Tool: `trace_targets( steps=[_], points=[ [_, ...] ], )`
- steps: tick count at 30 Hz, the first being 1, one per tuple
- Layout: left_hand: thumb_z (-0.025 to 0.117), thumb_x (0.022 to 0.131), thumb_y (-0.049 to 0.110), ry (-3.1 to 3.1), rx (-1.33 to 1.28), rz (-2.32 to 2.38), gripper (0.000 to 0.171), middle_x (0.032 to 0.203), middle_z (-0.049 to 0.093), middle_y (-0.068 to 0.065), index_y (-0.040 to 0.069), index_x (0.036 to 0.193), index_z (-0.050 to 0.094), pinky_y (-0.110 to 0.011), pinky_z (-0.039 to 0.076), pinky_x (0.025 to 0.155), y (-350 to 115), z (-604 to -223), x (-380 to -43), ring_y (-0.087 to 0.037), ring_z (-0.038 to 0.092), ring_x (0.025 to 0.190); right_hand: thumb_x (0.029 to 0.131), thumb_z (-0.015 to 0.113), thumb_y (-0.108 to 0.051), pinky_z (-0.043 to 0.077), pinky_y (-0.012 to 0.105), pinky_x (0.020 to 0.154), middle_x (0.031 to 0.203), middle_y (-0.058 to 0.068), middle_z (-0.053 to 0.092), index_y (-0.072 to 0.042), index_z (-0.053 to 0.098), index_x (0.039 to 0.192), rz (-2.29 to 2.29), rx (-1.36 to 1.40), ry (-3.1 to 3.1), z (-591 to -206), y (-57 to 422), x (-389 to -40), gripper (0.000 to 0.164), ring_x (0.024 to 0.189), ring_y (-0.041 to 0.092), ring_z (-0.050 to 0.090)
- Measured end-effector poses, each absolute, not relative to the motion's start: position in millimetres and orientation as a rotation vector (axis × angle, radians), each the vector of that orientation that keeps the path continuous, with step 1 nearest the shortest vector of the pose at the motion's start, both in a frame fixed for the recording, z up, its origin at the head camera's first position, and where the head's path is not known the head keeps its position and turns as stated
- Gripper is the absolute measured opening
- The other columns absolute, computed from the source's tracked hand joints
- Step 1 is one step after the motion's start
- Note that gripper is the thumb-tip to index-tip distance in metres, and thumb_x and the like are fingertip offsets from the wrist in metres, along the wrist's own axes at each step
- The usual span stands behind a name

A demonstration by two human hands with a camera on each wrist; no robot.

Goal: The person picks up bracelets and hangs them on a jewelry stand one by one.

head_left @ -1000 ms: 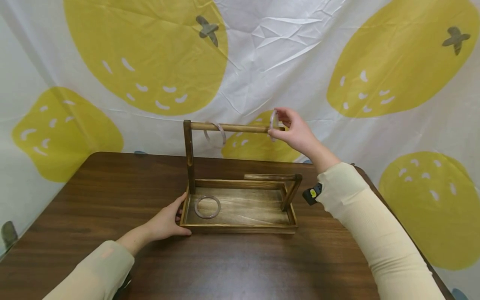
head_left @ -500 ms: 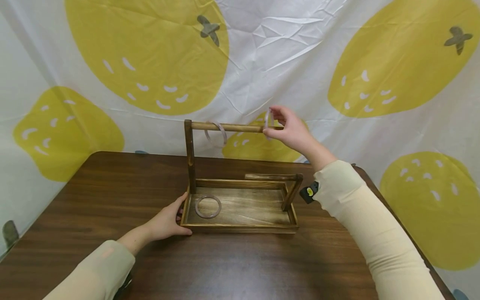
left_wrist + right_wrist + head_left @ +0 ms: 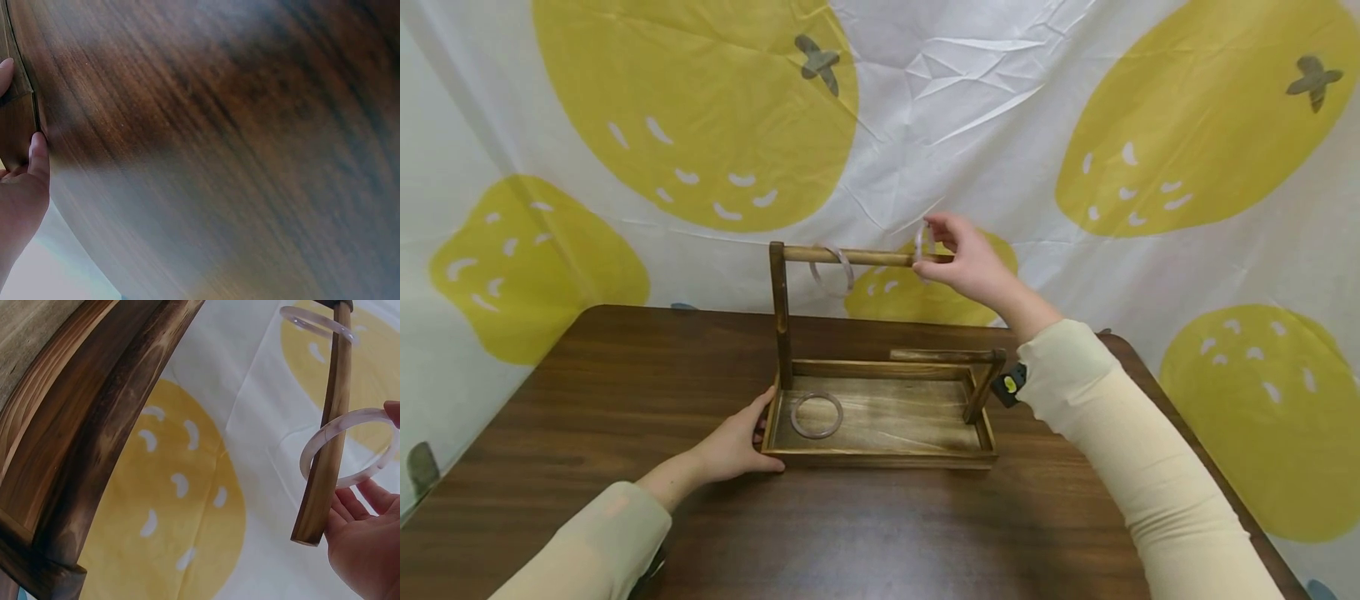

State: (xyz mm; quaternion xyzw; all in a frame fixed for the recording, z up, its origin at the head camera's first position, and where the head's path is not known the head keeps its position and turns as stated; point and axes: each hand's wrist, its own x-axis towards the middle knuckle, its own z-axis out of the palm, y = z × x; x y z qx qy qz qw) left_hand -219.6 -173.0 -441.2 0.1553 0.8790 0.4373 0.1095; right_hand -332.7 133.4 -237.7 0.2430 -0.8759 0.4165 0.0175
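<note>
A wooden bangle stand stands on the table, a tray with a high bar and a low bar. My left hand grips the tray's left end, thumb at the front corner. My right hand pinches a pale, marbled bangle between thumb and fingers. The right wrist view shows that bangle encircling the high bar, inward of its free end. Farther left, a second bangle hangs on the same bar. A third bangle lies flat on the tray floor, at the left.
The dark wooden table extends around the stand. Behind it hangs a white sheet printed with large yellow fruit. The low bar's post rises from the tray's right end, below my right forearm.
My right hand has slid the pinched bangle leftward along the high bar, away from the free end. The left hand, the stand and the other bangles stay in place.
</note>
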Motion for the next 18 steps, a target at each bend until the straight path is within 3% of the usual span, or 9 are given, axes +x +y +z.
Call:
trace_targets(
  steps=[7, 18],
  points=[
    [0.083, 0.068, 0.011, 2.596, 0.464, 1.291, 0.11, 0.123, 0.049, -0.033, -0.007, 0.146, 0.009, -0.043, 0.052, 0.086, -173, -443, -220, -0.037, 0.059, 0.103, 0.082, 0.066, -0.005, 0.046, 0.043, 0.098, 0.131, 0.023, 0.042, 0.004, 0.031, 0.141, 1.293, 0.779, -2.73, -238, 128, -333, 0.069, 0.128, 0.034, 0.042],
    [0.083, 0.068, 0.011, 2.598, 0.451, 1.289, 0.109, 0.123, 0.049, -0.032, -0.007, 0.146, 0.01, -0.044, 0.051, 0.087, -172, -442, -219, -0.037, 0.059, 0.104, 0.082, 0.066, -0.005, 0.047, 0.042, 0.097, 0.128, 0.021, 0.043, 0.004, 0.032, 0.141, 1.27, 0.837, -2.732, -237, 119, -331, 0.069, 0.128, 0.034, 0.042]
  ],
)
